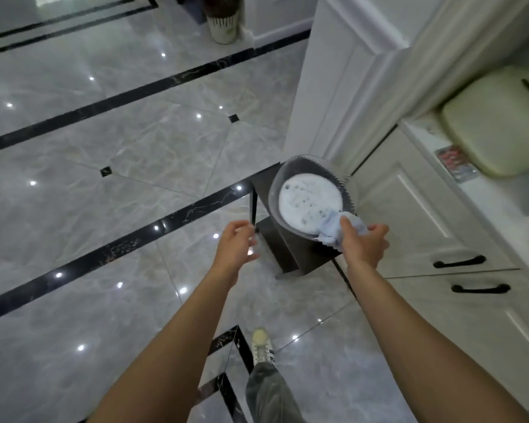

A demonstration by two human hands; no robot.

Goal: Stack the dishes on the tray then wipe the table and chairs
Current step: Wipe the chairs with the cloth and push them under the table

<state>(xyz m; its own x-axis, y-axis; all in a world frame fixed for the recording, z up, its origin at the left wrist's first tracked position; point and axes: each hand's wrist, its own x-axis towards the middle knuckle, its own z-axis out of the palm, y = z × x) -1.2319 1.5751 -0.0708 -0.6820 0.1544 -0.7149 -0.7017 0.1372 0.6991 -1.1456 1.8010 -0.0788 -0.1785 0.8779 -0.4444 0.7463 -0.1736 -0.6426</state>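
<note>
One grip does all the carrying here: your right grip (364, 242) pinches a pale blue cloth (332, 232) together with the near rim of a clear ribbed dish (309, 198), thumb on top. The dish is tilted, its whitish, speckled inside facing you. Your left grip (235, 242) hangs released just left of the dish, fingers loosely spread and holding nothing. Under the dish a dark boxy bin (290, 254) stands on the marble floor (104, 148), close against the white cabinets (440, 215). Neither tray nor table shows, so I judge you are in the dish-clearing step, probably emptying scraps, with stacking and wiping not yet done. The next move calls for levelling the dish, steadying its far rim with your free grip, and carrying it to the tray. A one-edge pinch through cloth may slip.
</note>
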